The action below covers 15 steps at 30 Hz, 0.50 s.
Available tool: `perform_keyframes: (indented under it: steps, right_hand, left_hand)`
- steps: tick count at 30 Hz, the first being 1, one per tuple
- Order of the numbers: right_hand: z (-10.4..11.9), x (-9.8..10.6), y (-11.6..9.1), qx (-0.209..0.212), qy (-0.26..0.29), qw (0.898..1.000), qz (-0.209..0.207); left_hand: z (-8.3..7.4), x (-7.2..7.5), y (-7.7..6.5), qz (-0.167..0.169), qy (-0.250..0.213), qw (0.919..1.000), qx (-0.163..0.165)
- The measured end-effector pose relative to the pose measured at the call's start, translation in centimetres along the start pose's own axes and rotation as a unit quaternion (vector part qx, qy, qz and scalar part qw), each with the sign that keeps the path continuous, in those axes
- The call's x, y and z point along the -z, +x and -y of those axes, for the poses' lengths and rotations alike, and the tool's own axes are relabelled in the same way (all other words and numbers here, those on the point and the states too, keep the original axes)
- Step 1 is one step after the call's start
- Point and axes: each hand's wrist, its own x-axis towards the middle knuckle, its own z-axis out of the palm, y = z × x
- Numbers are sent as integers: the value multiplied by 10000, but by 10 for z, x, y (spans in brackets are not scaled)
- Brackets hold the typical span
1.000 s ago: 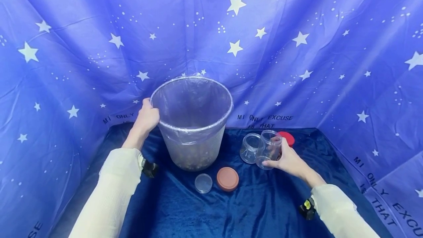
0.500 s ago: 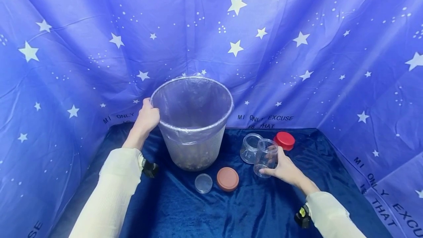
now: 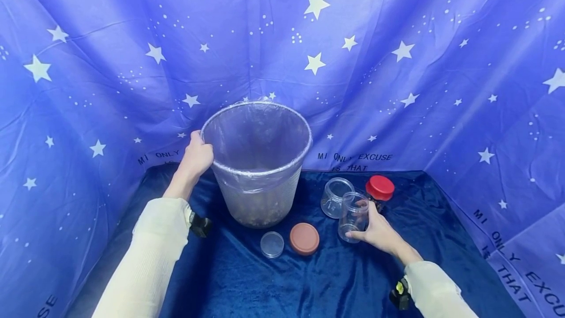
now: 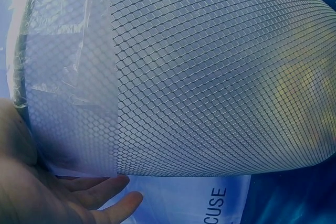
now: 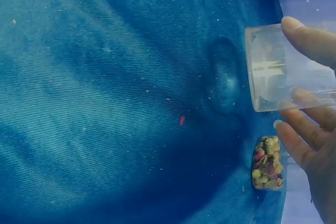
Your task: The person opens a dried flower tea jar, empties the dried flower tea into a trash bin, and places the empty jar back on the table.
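Note:
My left hand (image 3: 196,158) grips the rim of a mesh wastebasket (image 3: 258,202) lined with a clear plastic bag. In the left wrist view its fingers (image 4: 107,195) lie beside the mesh wall, and something yellowish shows dimly through the wastebasket's lower part. My right hand (image 3: 380,229) holds a clear, lidless plastic jar (image 3: 353,220) between thumb and fingers. The jar is upright, and in the right wrist view its base looks slightly off the cloth. Just behind it stands another clear open jar (image 3: 332,205).
A red-lidded jar (image 3: 380,187) stands at the back right; dried flowers (image 5: 268,163) fill it in the right wrist view. A clear lid (image 3: 271,245) and an orange-brown lid (image 3: 304,239) lie before the wastebasket. Dark blue cloth (image 3: 265,288) covers the table; a starry curtain hangs behind.
My right hand has brought the clear jar nearer to me and slightly left, uncovering the red lid behind it. The left hand and wastebasket have stayed put.

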Motion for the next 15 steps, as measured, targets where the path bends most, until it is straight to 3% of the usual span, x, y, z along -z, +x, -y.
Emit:
perform_keyframes:
  steps: [5,15]
  right_hand:
    - [-5,-7,-2,81,-63,9999,-69]
    - [-10,-14,-7,-174,-71,9998,-96]
  left_hand:
    - [0,-1,0,10,7,10000,-7]
    - [-1,-1,1,25,-23,10000,3]
